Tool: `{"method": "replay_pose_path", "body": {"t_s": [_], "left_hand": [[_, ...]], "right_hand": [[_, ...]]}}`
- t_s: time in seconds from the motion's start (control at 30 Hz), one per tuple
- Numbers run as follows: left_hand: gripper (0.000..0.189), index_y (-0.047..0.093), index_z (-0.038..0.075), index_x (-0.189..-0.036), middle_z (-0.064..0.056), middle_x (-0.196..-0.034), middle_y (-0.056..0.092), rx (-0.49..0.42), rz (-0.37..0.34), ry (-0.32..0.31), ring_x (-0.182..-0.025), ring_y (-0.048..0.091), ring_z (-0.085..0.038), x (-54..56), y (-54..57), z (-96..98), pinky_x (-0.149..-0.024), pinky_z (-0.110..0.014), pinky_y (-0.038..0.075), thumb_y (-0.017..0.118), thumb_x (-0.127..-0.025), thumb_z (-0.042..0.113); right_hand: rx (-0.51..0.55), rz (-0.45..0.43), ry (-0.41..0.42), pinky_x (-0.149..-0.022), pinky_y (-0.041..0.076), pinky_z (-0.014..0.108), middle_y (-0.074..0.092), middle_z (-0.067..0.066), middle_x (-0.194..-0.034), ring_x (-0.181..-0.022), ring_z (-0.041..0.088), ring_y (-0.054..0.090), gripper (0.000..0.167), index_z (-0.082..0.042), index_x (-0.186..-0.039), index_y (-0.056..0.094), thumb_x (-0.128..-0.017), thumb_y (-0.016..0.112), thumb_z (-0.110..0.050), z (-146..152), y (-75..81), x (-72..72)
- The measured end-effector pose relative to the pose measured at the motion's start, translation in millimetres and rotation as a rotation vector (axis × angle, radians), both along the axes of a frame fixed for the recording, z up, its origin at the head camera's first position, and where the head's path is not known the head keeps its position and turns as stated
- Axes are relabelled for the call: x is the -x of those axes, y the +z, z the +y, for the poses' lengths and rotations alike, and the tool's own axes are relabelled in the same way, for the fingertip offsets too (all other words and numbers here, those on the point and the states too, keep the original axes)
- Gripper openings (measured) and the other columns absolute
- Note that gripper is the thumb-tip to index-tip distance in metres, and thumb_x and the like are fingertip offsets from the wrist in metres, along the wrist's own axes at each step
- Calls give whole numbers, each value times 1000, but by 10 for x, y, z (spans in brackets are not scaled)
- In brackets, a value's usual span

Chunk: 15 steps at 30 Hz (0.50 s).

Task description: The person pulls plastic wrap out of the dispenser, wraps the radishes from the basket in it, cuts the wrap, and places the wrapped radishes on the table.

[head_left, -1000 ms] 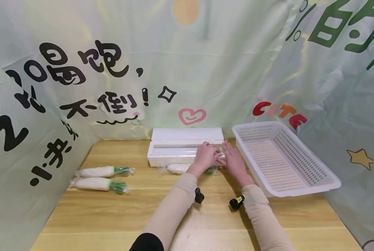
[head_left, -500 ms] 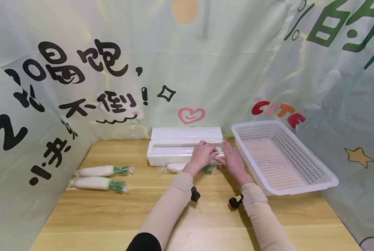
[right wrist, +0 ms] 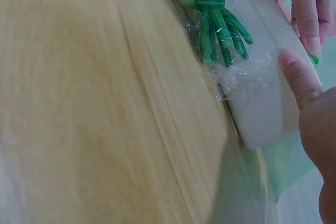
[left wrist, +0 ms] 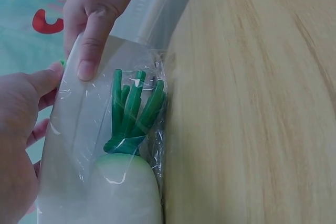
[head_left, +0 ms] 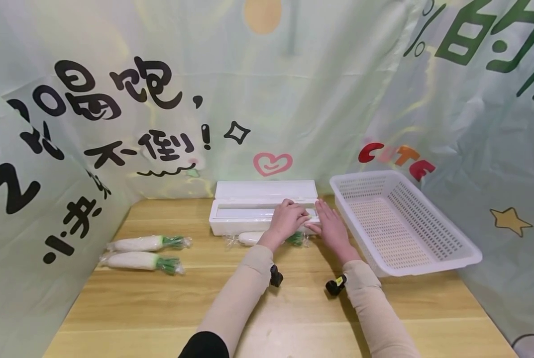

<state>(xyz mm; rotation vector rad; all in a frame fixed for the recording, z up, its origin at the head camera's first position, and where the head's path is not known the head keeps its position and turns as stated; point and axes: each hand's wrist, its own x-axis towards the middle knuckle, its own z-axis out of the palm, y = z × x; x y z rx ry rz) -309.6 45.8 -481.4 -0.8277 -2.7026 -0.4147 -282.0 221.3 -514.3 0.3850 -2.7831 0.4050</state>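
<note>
A long white box (head_left: 232,227) with its lid raised stands at the back of the table; it resembles a cling film dispenser. My left hand (head_left: 287,220) is at its front edge, right of the middle. Thumb and finger pinch a small green piece (right wrist: 314,59), mostly hidden. My right hand (head_left: 332,228) lies over the box's right end, fingers straight, its thumb (left wrist: 90,51) pressing the front face. Against that front face lies a white radish (head_left: 249,238) with green stalks (left wrist: 131,108), in clear film. My left forearm and hand hide its middle.
Two more film-wrapped white radishes, an upper one (head_left: 137,243) and a lower one (head_left: 132,260), lie at the table's left. A white perforated basket (head_left: 428,272) stands right of the box. Printed cloth (head_left: 329,99) hangs behind the table (head_left: 159,308).
My left hand has shifted slightly left along the box's front edge, widening the gap between the hands. The right hand stays at the box's end.
</note>
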Motion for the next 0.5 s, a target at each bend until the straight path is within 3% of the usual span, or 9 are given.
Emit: {"method": "replay_pose_path", "body": {"t_s": [0.27, 0.5], "left_hand": [[22, 73, 31, -103, 16, -110, 72, 1, 9, 10, -113, 55, -15, 15, -50, -92, -91, -36, 49, 59, -94, 45], [21, 74, 28, -101, 14, -107, 73, -35, -1, 14, -112, 56, -17, -13, 14, -345, -92, -37, 48, 61, -93, 42]], "right_hand": [[16, -14, 15, -118, 25, 55, 30, 23, -156, -145, 37, 31, 82, 3, -150, 28, -92, 62, -43, -44, -17, -2], [41, -12, 8, -119, 23, 55, 28, 24, -156, -145, 40, 29, 83, 3, -150, 27, -91, 63, -43, 5, -10, 4]]}}
